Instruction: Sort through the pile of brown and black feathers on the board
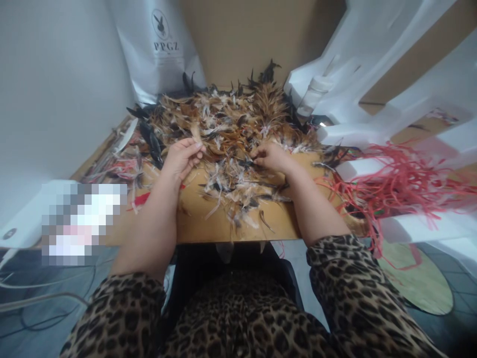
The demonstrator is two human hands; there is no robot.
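A big heap of brown, black and whitish feathers [231, 119] covers the back half of the wooden table [208, 226]. My left hand [184, 156] pinches a pale tan feather [196, 132] between thumb and finger, its tip pointing up, just in front of the heap. At the heap's right front, my right hand [271, 157] reaches down among the feathers with fingers curled. Whether those fingers hold a feather cannot be made out. Between my two hands and nearer to me lies a looser scatter of small feathers and fluff [238, 186].
A printed silvery bag [160, 54] stands behind the heap. To the right are a clear bottle [315, 94] and a tangle of red strips [402, 184] over white box edges. A white device [26, 219] with cables sits at left, and a red scrap [140, 199] lies by my left forearm.
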